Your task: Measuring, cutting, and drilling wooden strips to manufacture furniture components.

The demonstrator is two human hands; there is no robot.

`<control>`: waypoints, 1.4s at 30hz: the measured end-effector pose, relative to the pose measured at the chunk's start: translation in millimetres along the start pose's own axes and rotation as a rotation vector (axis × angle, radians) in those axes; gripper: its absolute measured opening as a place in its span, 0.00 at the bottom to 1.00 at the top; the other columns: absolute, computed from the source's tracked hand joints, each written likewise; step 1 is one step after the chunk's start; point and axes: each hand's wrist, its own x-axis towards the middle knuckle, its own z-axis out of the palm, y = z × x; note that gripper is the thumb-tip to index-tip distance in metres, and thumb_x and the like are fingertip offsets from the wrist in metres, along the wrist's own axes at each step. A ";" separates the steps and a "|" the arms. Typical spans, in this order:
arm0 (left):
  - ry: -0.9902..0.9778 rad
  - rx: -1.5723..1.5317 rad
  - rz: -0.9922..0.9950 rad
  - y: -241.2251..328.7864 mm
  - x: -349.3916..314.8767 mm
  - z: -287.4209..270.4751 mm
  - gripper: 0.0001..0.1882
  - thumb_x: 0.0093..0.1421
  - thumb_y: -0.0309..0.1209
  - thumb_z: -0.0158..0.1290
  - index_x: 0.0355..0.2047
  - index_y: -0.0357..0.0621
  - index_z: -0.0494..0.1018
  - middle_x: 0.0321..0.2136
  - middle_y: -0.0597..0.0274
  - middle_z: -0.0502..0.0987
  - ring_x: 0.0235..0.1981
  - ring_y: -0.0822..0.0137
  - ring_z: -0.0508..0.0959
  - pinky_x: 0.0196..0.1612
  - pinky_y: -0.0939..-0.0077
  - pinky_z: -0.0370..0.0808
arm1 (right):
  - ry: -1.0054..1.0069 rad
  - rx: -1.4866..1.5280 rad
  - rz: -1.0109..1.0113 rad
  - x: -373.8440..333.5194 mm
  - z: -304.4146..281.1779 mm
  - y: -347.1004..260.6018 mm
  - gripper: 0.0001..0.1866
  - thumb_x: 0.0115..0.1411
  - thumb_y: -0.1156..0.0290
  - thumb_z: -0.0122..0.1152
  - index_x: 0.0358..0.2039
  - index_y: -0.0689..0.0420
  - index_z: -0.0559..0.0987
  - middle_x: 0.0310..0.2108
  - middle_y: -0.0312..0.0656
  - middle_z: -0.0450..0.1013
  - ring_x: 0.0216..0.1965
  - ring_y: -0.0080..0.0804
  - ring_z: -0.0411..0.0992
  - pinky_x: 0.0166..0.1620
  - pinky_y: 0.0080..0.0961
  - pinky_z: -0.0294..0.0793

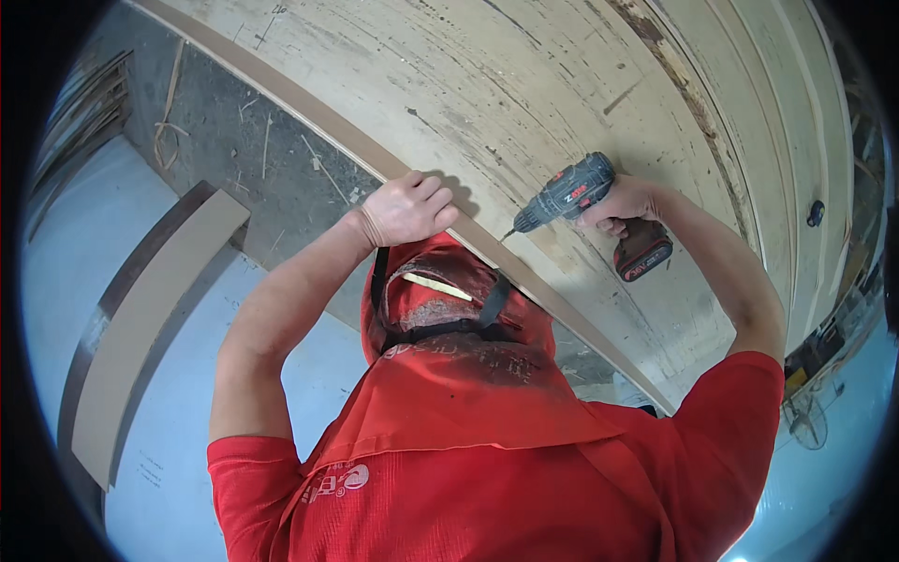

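Note:
My left hand (pixel 410 206) is closed over the upper edge of a long, narrow brown board (pixel 552 286), which runs along the near side of a pale wooden worktable (pixel 449 103). In my right hand (pixel 623 202) is a dark grey cordless drill (pixel 569 191), gripped by its handle. Its battery (pixel 642 251) hangs below my fist. The drill points down and to the left, its thin bit at the board's far edge, to the right of my left hand. Whether the bit touches the board, I cannot tell.
A curved brown board (pixel 154 328) lies at the left on a pale blue sheet (pixel 234 375). Thin offcuts litter the grey floor (pixel 281 155). My red apron's pocket (pixel 440 314) holds a pale yellow stick (pixel 437 286). A small dark object (pixel 816 214) sits far right, above a round wire guard (pixel 805 420).

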 end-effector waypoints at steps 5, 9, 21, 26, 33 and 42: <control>0.033 -0.018 -0.017 -0.6 0.2 2.9 0.09 0.48 0.37 0.54 0.25 0.54 0.65 0.26 0.70 0.67 0.31 0.69 0.74 0.33 0.74 0.72 | -0.032 0.016 0.022 2.5 -3.6 -5.5 0.14 0.55 0.64 0.74 0.23 0.49 0.73 0.16 0.31 0.64 0.16 0.22 0.63 0.22 0.26 0.66; 0.021 -0.006 -0.013 -2.9 -1.2 2.7 0.08 0.50 0.37 0.53 0.25 0.54 0.65 0.25 0.70 0.66 0.31 0.68 0.74 0.34 0.74 0.73 | -0.039 0.012 0.068 3.2 -8.5 -15.8 0.14 0.55 0.66 0.74 0.23 0.49 0.74 0.17 0.30 0.65 0.17 0.21 0.63 0.22 0.25 0.66; 0.100 -0.006 -0.038 -0.2 -2.1 6.7 0.09 0.47 0.36 0.54 0.22 0.55 0.64 0.24 0.69 0.65 0.29 0.69 0.73 0.30 0.75 0.73 | -0.079 0.026 0.127 14.0 -10.5 -16.3 0.14 0.56 0.68 0.72 0.22 0.49 0.72 0.18 0.27 0.64 0.17 0.18 0.61 0.22 0.22 0.63; 0.100 -0.007 -0.040 2.1 -3.1 7.8 0.08 0.47 0.36 0.54 0.23 0.54 0.64 0.24 0.70 0.65 0.30 0.69 0.73 0.31 0.75 0.73 | -0.068 -0.005 0.118 13.0 -6.8 -17.8 0.14 0.56 0.69 0.71 0.22 0.49 0.72 0.18 0.28 0.64 0.16 0.19 0.61 0.22 0.23 0.63; 0.125 -0.008 -0.034 -1.1 -3.4 9.4 0.08 0.48 0.36 0.54 0.24 0.54 0.65 0.26 0.70 0.66 0.30 0.69 0.73 0.32 0.74 0.74 | -0.054 -0.020 0.098 13.0 -6.5 -24.3 0.14 0.56 0.70 0.71 0.22 0.50 0.72 0.18 0.30 0.65 0.16 0.20 0.63 0.22 0.23 0.65; 0.127 -0.013 -0.031 0.5 -3.5 6.5 0.08 0.48 0.36 0.53 0.24 0.54 0.65 0.25 0.70 0.66 0.30 0.69 0.73 0.32 0.75 0.74 | -0.038 -0.024 0.132 11.2 -1.2 -26.2 0.14 0.56 0.70 0.71 0.22 0.49 0.72 0.18 0.29 0.66 0.17 0.19 0.63 0.22 0.23 0.65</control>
